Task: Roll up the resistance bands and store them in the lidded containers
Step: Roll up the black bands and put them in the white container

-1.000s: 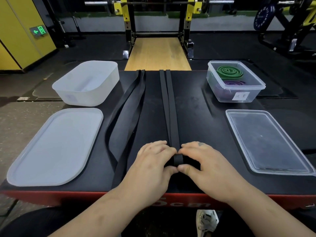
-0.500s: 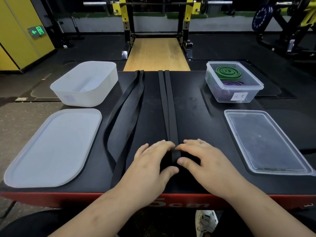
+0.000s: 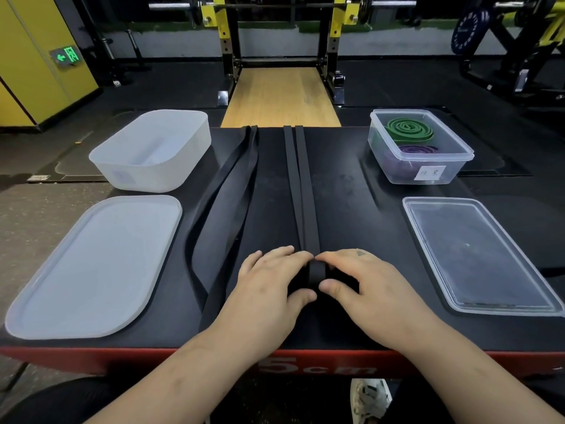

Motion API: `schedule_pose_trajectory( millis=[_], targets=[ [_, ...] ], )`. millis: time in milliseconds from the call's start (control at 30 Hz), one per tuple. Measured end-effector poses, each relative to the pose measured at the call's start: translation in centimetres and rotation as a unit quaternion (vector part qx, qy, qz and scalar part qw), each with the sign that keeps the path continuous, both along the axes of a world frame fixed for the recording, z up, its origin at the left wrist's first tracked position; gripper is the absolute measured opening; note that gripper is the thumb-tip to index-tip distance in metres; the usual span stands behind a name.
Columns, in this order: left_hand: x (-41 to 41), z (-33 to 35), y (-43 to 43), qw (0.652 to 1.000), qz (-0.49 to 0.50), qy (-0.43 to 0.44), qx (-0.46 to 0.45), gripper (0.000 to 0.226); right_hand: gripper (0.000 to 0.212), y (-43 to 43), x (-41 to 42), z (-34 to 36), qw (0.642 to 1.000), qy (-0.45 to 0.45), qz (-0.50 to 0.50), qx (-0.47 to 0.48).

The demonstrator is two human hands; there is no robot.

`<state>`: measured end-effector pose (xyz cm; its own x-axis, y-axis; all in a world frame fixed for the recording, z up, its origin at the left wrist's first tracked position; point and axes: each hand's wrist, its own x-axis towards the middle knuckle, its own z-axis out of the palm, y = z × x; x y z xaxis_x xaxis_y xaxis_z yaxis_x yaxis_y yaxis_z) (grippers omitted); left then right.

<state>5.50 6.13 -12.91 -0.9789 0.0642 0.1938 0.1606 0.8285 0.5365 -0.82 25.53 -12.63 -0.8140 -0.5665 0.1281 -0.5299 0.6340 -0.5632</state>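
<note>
Resistance bands already rolled, a green coil (image 3: 408, 130) and a purple coil (image 3: 419, 149), lie in the clear labelled container (image 3: 422, 175) at far right. I see its clear lid (image 3: 477, 255) flat in front of it. At far left the frosted white tub (image 3: 146, 175) stands open, with its rounded white lid (image 3: 91, 270) nearer me. On the matte black platform (image 3: 351, 203) a wide black band (image 3: 226, 203) lies looped and flat. My left hand (image 3: 266, 292) and right hand (image 3: 367, 289) curl over the narrow black band (image 3: 301, 194), thumbs and fingertips pinching its rolled near end.
</note>
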Motion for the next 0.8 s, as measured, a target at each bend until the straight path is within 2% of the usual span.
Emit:
schedule_pose_trajectory(
  millis=[67,200,367,633,800],
  targets=[
    [-0.4,0.1,0.1,1.000,0.003,0.002,-0.013,0.047,0.039,0.1,-0.1,0.0,1.000,-0.006,0.006,0.004],
    [-1.0,0.1,0.0,1.000,0.006,0.001,-0.019,0.046,0.055,0.1,0.0,0.0,1.000,-0.011,0.009,0.023],
    [-1.0,0.0,0.1,1.000,0.004,-0.009,-0.010,0.048,0.045,-0.5,-0.2,-0.1,0.999,0.020,0.005,0.028],
    [2.2,-0.2,-0.4,0.999,-0.032,-0.004,0.003,0.040,0.047,0.6,1.6,-0.6,0.998,-0.007,0.067,0.008],
    [2.4,0.0,-0.3,1.000,-0.027,-0.014,0.007,0.040,0.051,0.9,2.0,-0.5,0.998,-0.014,0.048,0.027]
  ],
)
